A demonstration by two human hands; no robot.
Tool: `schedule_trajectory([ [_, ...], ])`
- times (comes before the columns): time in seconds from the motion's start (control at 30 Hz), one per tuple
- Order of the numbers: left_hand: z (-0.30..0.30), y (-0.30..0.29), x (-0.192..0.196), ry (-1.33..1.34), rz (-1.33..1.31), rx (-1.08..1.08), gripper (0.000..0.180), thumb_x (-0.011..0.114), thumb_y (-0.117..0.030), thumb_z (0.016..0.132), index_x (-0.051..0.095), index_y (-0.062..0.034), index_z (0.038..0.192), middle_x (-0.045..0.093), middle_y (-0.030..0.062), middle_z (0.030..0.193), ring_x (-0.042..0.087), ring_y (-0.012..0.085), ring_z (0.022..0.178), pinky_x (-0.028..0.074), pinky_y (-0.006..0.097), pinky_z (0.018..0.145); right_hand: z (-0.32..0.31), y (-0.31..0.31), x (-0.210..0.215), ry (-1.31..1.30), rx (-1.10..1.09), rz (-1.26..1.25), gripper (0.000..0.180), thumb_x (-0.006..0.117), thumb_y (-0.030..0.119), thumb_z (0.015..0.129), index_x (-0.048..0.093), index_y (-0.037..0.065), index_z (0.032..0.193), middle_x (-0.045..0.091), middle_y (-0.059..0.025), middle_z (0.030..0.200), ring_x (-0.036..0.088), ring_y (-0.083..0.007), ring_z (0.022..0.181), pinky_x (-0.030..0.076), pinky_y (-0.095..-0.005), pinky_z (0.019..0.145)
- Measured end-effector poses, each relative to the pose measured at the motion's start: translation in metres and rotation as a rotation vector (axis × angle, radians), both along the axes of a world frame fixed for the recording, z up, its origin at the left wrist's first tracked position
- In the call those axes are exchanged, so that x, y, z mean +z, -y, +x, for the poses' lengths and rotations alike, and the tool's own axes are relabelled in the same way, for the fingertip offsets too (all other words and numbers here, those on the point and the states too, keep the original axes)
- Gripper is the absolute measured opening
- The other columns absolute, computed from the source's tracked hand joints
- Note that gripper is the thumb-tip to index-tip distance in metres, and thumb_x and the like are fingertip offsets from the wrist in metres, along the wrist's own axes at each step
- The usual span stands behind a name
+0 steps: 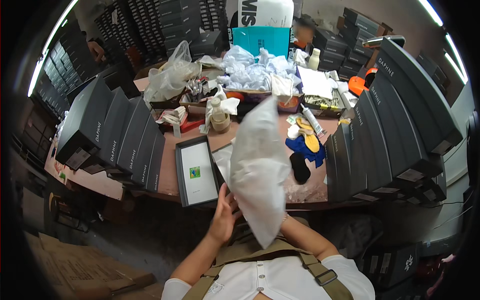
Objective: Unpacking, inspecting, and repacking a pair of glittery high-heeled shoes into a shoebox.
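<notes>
white pouch (257,165) upright, near table edge | left hand (223,216) fingers spread flat on its left side | right hand hidden behind pouch, grip unclear

We take this for a shoe packing workshop or stockroom: dark shoe boxes (120,137) stand in rows on both sides of a cluttered worktable (170,172), more boxes are stacked high along the back wall (165,20), and crumpled wrapping paper (255,72), glue bottles (218,116) and insoles (311,141) litter the bench
</notes>
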State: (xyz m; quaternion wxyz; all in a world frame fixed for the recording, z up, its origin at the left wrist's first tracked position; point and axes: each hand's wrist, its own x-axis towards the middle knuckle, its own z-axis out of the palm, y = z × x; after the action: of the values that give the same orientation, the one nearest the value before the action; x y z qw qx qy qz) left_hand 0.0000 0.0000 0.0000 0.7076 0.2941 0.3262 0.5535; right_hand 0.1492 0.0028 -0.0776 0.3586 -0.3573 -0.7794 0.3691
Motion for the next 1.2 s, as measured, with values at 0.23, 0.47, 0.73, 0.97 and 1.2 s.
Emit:
schedule_trajectory([
  [0.23,-0.095,-0.042,0.009,-0.299,0.043,0.351,0.059,0.059,-0.002,0.086,0.032,-0.0046,0.138,0.055,0.0152,0.119,0.058,0.0270,0.106,0.051,0.038,0.089,0.007,-0.014,0.053,-0.152,0.301,-0.331,0.054,0.050,0.036,0.092,0.043,0.002,0.133,0.053,-0.0162,0.126,0.052,-0.0297,0.116,0.041,-0.0393,0.098],
  [0.47,-0.007,-0.081,0.049,-0.319,0.200,0.094,0.072,0.046,0.015,0.082,0.030,-0.0121,0.146,0.061,0.0054,0.107,0.056,0.0115,0.098,0.046,0.024,0.086,0.035,-0.034,0.049,-0.704,0.108,-0.772,0.080,0.070,0.043,0.080,0.033,0.003,0.139,0.048,-0.0095,0.131,0.047,-0.0214,0.121,0.040,-0.0352,0.102],
  [0.73,0.055,-0.132,-0.008,-1.077,0.738,-0.171,0.045,0.050,-0.017,0.091,0.048,-0.0033,0.134,0.052,0.0183,0.129,0.051,0.0269,0.112,0.036,0.037,0.102,0.139,-0.028,0.072,-0.863,-0.379,-0.799,0.055,0.062,0.024,0.078,0.048,-0.002,0.124,0.063,-0.0129,0.105,0.065,-0.0232,0.090,0.054,-0.0371,0.080],
  [0.97,0.023,-0.148,-0.088,-1.888,0.779,-0.406,0.049,0.052,-0.030,0.087,0.052,-0.0113,0.132,0.050,0.0112,0.135,0.044,0.0309,0.124,0.014,0.070,0.101,0.081,-0.162,0.090,-0.173,-0.036,-0.801,0.053,0.072,0.026,0.079,0.053,-0.002,0.121,0.061,-0.0088,0.105,0.057,-0.0148,0.092,0.046,-0.0307,0.083],
  [1.2,0.005,-0.126,-0.111,-1.711,0.839,-0.112,0.022,0.062,-0.016,0.071,0.070,-0.0057,0.089,0.064,0.0106,0.094,0.057,0.0287,0.098,0.031,0.054,0.097,-0.010,-0.181,0.029,0.455,-0.357,0.395,0.071,0.074,0.023,0.075,0.041,-0.004,0.132,0.046,-0.0279,0.130,0.050,-0.0410,0.115,0.044,-0.0400,0.094],
])
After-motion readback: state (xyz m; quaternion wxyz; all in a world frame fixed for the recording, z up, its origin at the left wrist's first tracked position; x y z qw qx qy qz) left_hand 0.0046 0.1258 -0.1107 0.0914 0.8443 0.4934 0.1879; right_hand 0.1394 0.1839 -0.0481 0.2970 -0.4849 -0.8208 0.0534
